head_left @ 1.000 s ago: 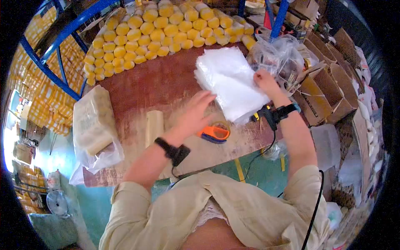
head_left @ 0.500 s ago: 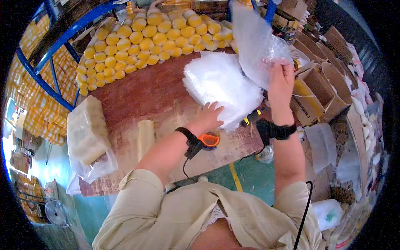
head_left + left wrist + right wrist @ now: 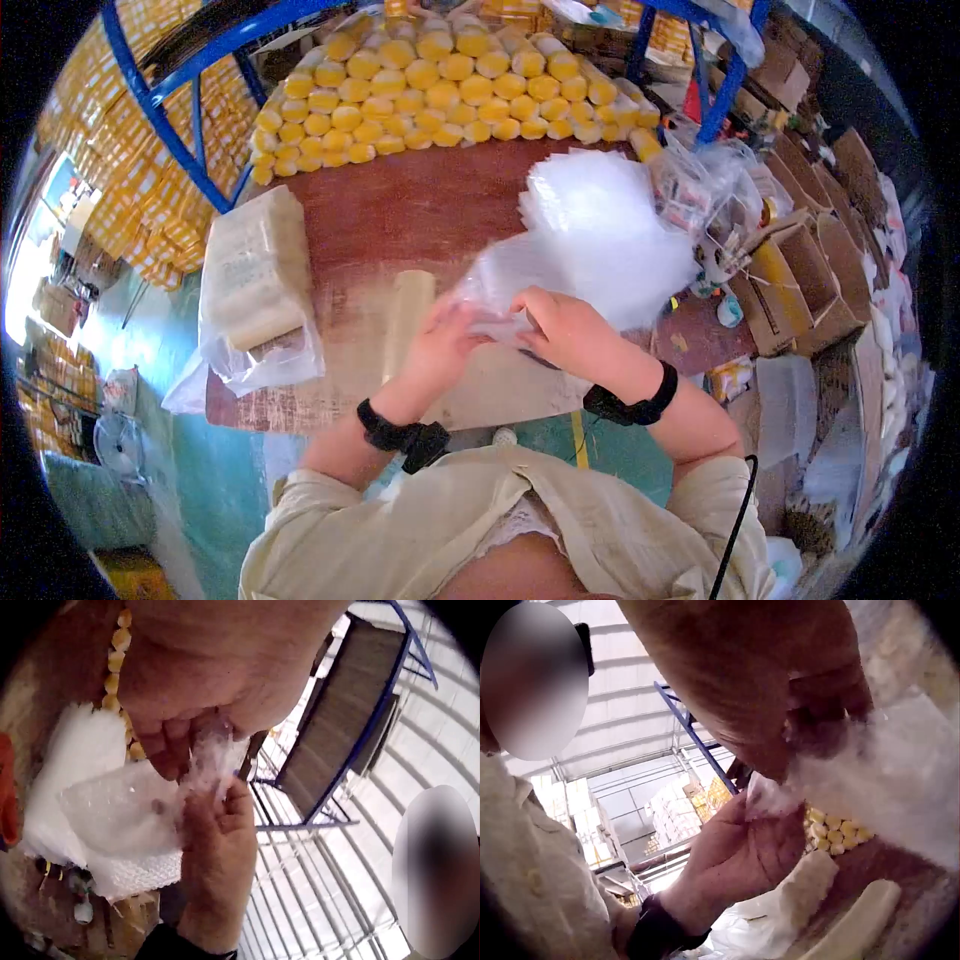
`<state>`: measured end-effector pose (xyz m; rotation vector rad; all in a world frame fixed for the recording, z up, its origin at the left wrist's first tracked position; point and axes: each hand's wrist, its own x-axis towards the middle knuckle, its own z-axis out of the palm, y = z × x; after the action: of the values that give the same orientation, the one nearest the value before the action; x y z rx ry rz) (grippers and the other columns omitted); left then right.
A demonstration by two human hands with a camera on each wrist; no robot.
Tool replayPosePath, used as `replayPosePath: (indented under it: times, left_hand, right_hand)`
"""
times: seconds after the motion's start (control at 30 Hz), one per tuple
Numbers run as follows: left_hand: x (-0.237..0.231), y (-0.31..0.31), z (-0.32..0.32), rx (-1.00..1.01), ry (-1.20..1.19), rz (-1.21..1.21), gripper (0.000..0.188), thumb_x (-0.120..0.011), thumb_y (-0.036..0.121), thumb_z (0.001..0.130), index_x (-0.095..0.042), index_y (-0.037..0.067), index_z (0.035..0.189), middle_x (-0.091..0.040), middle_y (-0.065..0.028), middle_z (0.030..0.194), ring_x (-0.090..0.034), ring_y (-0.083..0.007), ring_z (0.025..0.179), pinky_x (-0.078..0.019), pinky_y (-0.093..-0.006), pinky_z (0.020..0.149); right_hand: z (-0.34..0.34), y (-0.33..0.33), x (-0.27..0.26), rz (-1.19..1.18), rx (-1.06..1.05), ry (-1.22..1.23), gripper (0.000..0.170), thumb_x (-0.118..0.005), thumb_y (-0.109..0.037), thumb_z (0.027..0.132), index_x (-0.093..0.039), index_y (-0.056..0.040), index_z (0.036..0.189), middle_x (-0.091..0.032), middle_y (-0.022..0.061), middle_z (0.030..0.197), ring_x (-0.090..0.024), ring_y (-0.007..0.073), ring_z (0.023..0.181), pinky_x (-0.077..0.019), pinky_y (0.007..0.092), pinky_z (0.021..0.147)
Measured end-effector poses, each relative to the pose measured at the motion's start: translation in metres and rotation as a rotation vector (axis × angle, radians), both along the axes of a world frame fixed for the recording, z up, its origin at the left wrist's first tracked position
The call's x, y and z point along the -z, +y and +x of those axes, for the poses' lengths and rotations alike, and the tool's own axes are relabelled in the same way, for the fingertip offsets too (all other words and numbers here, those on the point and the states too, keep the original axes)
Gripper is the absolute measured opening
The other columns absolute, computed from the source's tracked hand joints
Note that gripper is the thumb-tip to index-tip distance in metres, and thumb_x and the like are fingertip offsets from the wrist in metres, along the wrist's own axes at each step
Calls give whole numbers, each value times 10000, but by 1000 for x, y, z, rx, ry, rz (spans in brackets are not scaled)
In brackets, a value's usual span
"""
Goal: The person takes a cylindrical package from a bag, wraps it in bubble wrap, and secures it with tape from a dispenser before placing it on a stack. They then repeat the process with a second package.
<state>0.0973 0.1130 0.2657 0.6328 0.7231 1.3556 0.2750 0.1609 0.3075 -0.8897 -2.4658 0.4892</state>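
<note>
A clear bubble-wrap bag (image 3: 505, 275) hangs between the two hands above the front of the table. My left hand (image 3: 437, 345) pinches its near edge, and my right hand (image 3: 575, 335) pinches the same edge just to the right. In the left wrist view the bag (image 3: 120, 806) spreads out from both sets of fingers. The right wrist view shows its edge bunched between the hands, the bag (image 3: 885, 780) trailing to the right. A stack of white bubble-wrap bags (image 3: 610, 220) lies behind the right hand.
A pale roll (image 3: 408, 315) lies left of the hands. A plastic-wrapped bundle (image 3: 258, 265) sits at the table's left edge. Yellow-ended rolls (image 3: 440, 95) are piled along the back. Cardboard boxes (image 3: 790, 285) and clear plastic bags (image 3: 710, 180) are at the right.
The right hand has brought the single bag from the upper right down to the front of the table. The left hand has left the stack and now pinches the bag's edge too.
</note>
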Motion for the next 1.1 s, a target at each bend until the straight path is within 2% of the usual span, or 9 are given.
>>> replayPosePath:
  times: [0.07, 0.27, 0.3, 0.4, 0.57, 0.73, 0.83, 0.97, 1.1]
  left_hand:
    - [13, -15, -36, -97, -115, 36, 255, -473, 126, 885, -456, 21, 1117, -545, -91, 1032, -534, -196, 950, -433, -348, 844]
    - [34, -87, -146, -882, 1630, 771, 349, -619, 198, 790, -488, 95, 1096, -542, -103, 1099, -508, -272, 1046, -408, -400, 889]
    - [38, -97, -160, -696, 1699, 806, 355, -631, 196, 771, -494, 98, 1083, -542, -108, 1094, -511, -286, 1037, -407, -399, 886]
    - [58, -118, -193, -209, 1620, 447, 332, -654, 168, 713, -524, 84, 1007, -569, -133, 1003, -548, -323, 950, -443, -374, 820]
    - [114, -146, -251, -264, 1570, 200, 173, -601, 126, 718, -511, 58, 849, -570, -148, 718, -556, -362, 645, -449, -448, 584]
    - [160, -158, -290, -415, 1568, -128, 155, -589, 142, 731, -490, 48, 805, -548, -174, 720, -545, -375, 695, -434, -424, 604]
    - [135, -151, -296, -464, 1459, 12, 163, -587, 151, 740, -473, 46, 792, -530, -174, 687, -528, -385, 657, -414, -435, 570]
    - [87, -125, -280, -412, 1495, 27, 142, -572, 133, 753, -468, 44, 790, -532, -161, 712, -525, -387, 654, -405, -434, 567]
    - [80, -75, -261, -407, 1745, 223, 79, -513, 127, 784, -492, 74, 839, -559, -128, 768, -561, -354, 713, -443, -435, 594]
  right_hand:
    - [-22, -2, 6, 125, -54, -81, 117, -530, -111, 722, -537, -60, 827, -559, 129, 775, -569, 290, 746, -466, 394, 667]
    - [-135, -33, 13, 515, -264, -277, 125, -532, -133, 720, -560, -86, 832, -511, 74, 741, -565, 259, 738, -481, 370, 656]
    - [-158, -42, 27, 457, -299, -277, 122, -530, -135, 719, -562, -85, 827, -512, 75, 740, -564, 257, 737, -481, 370, 654]
    - [-215, -62, 64, 375, -398, -265, 111, -528, -132, 719, -557, -92, 819, -509, 69, 756, -555, 239, 729, -472, 355, 639]
    - [-267, -80, 115, 280, -376, -264, 191, -564, -149, 716, -549, -104, 902, -519, 75, 851, -535, 254, 806, -444, 387, 672]
    - [-256, -44, 190, -82, 701, -347, 890, -701, -334, 662, -206, -72, 1354, -350, 251, 1275, -365, 368, 1170, -305, 488, 953]
    - [-256, -48, 177, -565, 744, -326, 1075, -747, -333, 630, -32, -58, 1384, -234, 257, 1353, -306, 337, 1234, -253, 472, 1011]
    - [-223, -27, 217, -640, 523, 164, 954, -746, -199, 641, -132, -43, 1354, -376, 221, 1254, -437, 302, 1124, -406, 445, 895]
    - [-182, -43, 163, -1419, 398, 675, 566, -612, -164, 791, -330, -40, 1265, -506, 125, 1147, -554, 235, 987, -501, 396, 771]
